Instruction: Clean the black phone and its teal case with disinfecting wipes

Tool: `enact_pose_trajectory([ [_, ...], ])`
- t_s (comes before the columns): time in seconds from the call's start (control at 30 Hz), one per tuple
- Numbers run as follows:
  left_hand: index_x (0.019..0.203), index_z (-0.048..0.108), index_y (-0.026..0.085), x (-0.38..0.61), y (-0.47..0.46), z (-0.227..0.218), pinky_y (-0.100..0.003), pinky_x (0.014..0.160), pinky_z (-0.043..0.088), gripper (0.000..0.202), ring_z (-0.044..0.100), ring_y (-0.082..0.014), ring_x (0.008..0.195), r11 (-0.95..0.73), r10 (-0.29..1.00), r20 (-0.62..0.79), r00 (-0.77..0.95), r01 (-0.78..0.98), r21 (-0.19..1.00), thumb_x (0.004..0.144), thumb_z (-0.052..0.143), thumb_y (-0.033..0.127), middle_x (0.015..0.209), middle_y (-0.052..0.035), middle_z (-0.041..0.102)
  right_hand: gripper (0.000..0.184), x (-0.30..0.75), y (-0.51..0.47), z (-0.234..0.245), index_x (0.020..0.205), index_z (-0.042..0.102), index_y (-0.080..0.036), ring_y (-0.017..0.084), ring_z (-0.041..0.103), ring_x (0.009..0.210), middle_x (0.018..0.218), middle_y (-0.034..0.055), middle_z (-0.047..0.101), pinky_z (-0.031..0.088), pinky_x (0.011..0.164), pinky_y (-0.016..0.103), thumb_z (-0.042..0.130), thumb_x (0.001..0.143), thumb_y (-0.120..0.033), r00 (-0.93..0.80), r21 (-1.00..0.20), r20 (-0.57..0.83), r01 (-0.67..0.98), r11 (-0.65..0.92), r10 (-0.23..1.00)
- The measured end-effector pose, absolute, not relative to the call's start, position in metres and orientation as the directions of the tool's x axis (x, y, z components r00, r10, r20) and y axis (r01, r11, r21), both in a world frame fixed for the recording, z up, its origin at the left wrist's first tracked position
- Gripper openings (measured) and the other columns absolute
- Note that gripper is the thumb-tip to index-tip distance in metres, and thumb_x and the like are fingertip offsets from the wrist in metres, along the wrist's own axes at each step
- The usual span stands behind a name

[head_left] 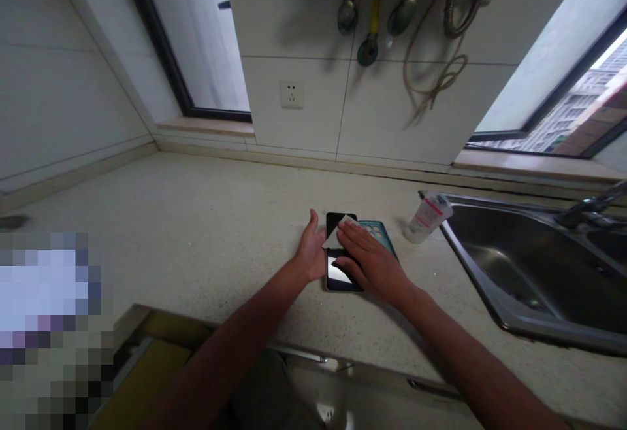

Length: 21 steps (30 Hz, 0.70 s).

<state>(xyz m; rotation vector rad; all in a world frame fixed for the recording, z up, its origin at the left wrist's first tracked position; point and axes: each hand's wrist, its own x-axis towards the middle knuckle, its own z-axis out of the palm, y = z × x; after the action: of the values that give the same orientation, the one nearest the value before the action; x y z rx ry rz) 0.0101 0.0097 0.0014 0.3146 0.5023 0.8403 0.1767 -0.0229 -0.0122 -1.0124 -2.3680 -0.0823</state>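
A black smartphone (337, 268) is at the middle of the pale countertop (235, 221), screen up, with a bright reflection on its lower half. My left hand (312, 251) holds its left edge, thumb pointing up and away from it; the other fingers are mostly hidden by the phone. Under the flat fingers of my right hand (369, 260), a small white wipe (334, 239) is pressed onto the upper screen. A teal phone case (376, 227) with camera holes lies just right of the phone, partly covered by my right hand.
A clear plastic cup (427, 218) with pink print leans tilted at the rim of the steel sink (482, 299) on the right. A faucet (595, 208) stands behind. Hoses (347, 15) and a socket (291, 94) are on the wall. A blurred patch (44, 286) covers the lower left.
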Motion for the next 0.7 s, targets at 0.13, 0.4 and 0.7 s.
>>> enact_pose_trajectory([
  [0.13, 0.131, 0.059, 0.011, 0.013, 0.008, -0.002, -0.046, 0.095, 0.048, 0.085, 0.068, -0.0334, 0.106, 0.644, 0.755, -0.256, 0.603, -0.611, 0.46, 0.088, 0.031, 0.079, 0.112, -0.0193, 0.071, 0.063, 0.181, -0.019, -0.017, 0.153, 0.037, -0.012, 0.031, 0.027, 0.149, 0.158, 0.0183, 0.035, 0.033, 0.119, 0.057, 0.04, 0.102, -0.048, -0.502, -0.186, 0.504, 0.731, 0.656, 0.703],
  [0.4, 0.128, 0.06, 0.005, 0.013, 0.007, 0.007, -0.044, 0.093, 0.051, 0.087, 0.07, -0.0323, 0.101, 0.663, 0.739, -0.23, 0.633, -0.622, 0.417, 0.091, 0.023, 0.075, 0.105, -0.0222, 0.072, 0.065, 0.164, -0.035, -0.016, 0.149, 0.042, -0.01, 0.03, 0.029, 0.149, 0.155, 0.0189, 0.039, 0.029, 0.121, 0.056, 0.044, 0.1, -0.052, -0.693, -0.096, 0.462, 0.581, 0.808, 0.553],
  [0.7, 0.135, 0.053, 0.005, 0.003, 0.013, 0.013, -0.058, 0.093, 0.049, 0.082, 0.068, -0.0375, 0.105, 0.46, 0.888, -0.227, 0.4, -0.781, 0.423, 0.093, 0.027, 0.07, 0.112, -0.0257, 0.07, 0.027, 0.164, -0.043, 0.005, 0.119, 0.07, -0.017, 0.02, 0.064, 0.121, 0.117, 0.0064, 0.075, 0.047, 0.112, 0.04, 0.054, 0.098, -0.026, -0.75, -0.081, 0.587, 0.318, 0.944, 0.303],
])
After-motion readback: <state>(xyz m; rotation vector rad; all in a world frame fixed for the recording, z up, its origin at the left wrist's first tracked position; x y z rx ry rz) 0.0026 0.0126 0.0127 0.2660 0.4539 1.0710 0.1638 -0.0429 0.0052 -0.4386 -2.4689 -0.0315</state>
